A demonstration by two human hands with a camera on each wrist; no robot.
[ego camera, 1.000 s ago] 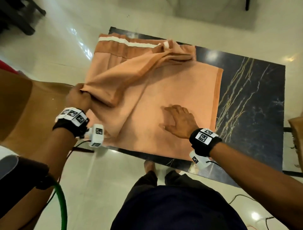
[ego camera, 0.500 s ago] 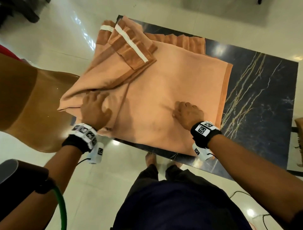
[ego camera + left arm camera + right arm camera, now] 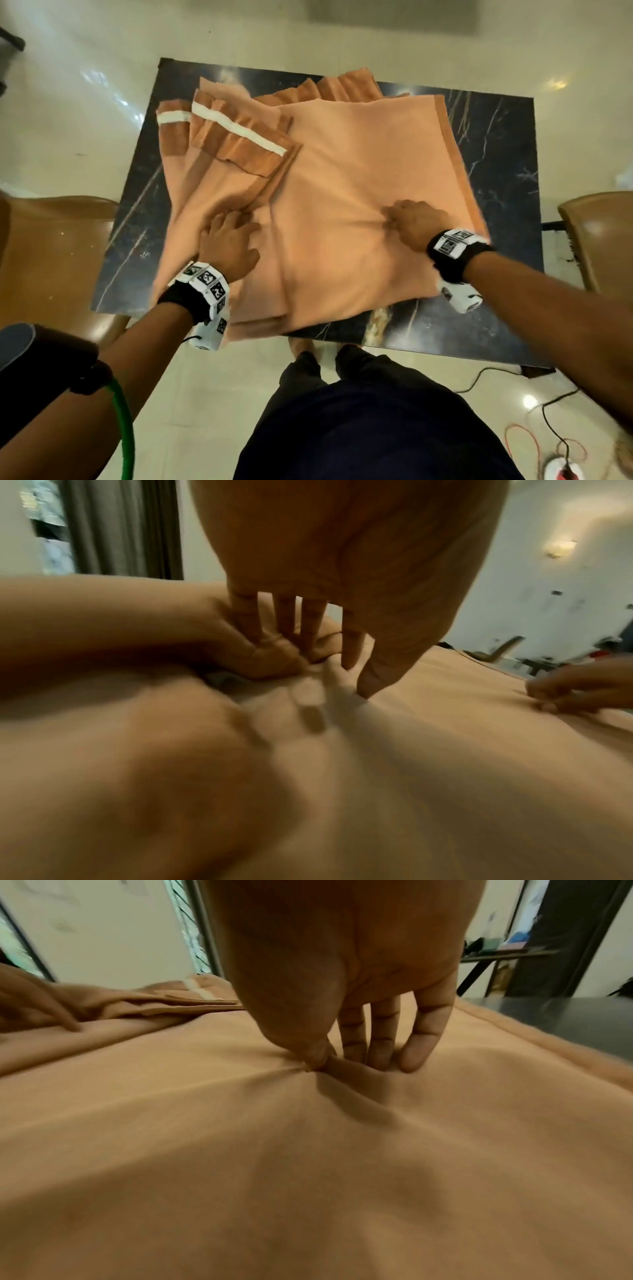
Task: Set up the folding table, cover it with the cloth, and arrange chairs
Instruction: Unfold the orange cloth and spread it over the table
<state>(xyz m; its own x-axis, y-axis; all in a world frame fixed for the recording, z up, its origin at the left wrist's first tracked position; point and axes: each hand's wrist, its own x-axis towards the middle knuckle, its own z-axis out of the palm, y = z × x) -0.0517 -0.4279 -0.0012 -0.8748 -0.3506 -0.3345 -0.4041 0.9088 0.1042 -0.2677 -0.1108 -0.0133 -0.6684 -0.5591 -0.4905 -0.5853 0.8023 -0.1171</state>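
Note:
An orange cloth [image 3: 359, 164] lies partly unfolded on the dark marble-patterned table top [image 3: 496, 154]. A folded flap with a white stripe [image 3: 239, 132] sits at its far left. My left hand [image 3: 226, 229] presses straight, spread fingers into the bunched folds at the cloth's near left; the left wrist view shows that hand [image 3: 329, 656] with its fingertips dug into the fabric. My right hand [image 3: 397, 219] is on the middle of the cloth. In the right wrist view, the right hand [image 3: 325, 1061] pinches a small ridge of cloth between thumb and forefinger.
One brown chair [image 3: 51, 246] stands at the table's left end and another brown chair [image 3: 599, 236] at its right end. My legs are against the near edge. Cables [image 3: 548, 411] trail on the shiny floor at the lower right.
My left hand let go of the lifted cloth edge and came down flat on the folds, further right. The striped flap now lies turned over. My right hand went from flat to pinching.

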